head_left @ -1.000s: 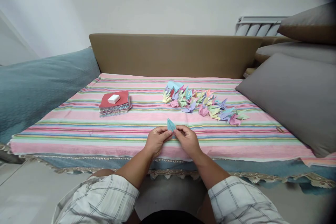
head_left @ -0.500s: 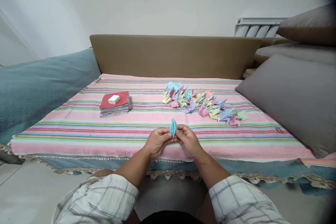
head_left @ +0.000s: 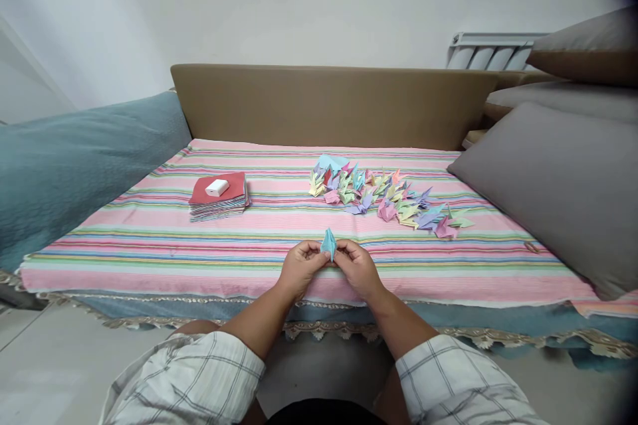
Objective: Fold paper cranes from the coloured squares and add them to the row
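Note:
A small piece of folded light-blue paper (head_left: 328, 242) is held upright between my two hands, its pointed end up. My left hand (head_left: 302, 268) pinches its left side, with the thumb on the near face. On the other side, my right hand (head_left: 357, 267) grips the lower right edge between thumb and fingers. Beyond my hands lies a spread of folded paper cranes (head_left: 386, 211) in pink, yellow, green, purple and blue. A stack of coloured paper (head_left: 219, 209) with a red sheet on top sits to the left, and a small white block (head_left: 217, 188) rests on it.
A striped cloth (head_left: 149, 232) covers the seat. Grey cushions (head_left: 553, 186) lean at the right, and a blue-covered armrest (head_left: 90, 153) borders the left. The brown backrest (head_left: 323, 106) stands behind. A small brown object (head_left: 531, 247) lies near the right cushion.
The folded blue paper has turned a little, showing a wider face with its left flap out. My left thumb has shifted onto its near face.

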`<state>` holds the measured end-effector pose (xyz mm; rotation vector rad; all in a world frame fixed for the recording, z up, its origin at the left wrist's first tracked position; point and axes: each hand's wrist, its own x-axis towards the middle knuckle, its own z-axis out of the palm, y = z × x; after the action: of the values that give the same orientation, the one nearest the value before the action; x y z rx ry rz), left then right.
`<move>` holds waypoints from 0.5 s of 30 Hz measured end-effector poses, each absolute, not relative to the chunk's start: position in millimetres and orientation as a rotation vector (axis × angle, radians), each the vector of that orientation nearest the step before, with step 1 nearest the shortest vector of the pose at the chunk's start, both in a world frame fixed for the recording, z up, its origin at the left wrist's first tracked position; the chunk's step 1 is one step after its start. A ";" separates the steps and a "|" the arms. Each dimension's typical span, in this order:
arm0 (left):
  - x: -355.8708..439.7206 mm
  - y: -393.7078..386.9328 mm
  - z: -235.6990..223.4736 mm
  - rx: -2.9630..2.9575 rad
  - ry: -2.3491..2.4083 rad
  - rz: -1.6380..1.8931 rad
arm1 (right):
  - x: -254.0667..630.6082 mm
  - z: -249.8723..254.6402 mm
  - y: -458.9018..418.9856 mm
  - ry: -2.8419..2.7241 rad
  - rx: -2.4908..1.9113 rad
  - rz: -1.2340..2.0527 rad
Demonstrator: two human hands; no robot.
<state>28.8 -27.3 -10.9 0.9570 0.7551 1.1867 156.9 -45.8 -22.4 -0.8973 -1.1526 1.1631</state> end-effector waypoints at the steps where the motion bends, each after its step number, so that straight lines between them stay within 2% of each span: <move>1: 29.1 -27.2 -11.1 0.963 0.763 1.197 | 156.9 -22.2 -46.7 -1.173 -0.880 1.171; 7: 26.7 -24.9 -12.6 1.075 0.835 1.240 | 157.3 -24.0 -45.5 -1.188 -0.914 1.137; 12: 20.0 -22.0 -11.2 1.322 0.782 1.261 | 162.4 -25.6 -41.3 -1.108 -0.910 1.236; 15: 18.5 -20.9 -11.5 1.274 0.714 1.243 | 164.6 -28.3 -39.9 -1.111 -0.848 1.293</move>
<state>18.5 -20.9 -11.5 1.2743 0.7144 1.2434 164.6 -39.9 -28.3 -0.8482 -1.1111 1.2931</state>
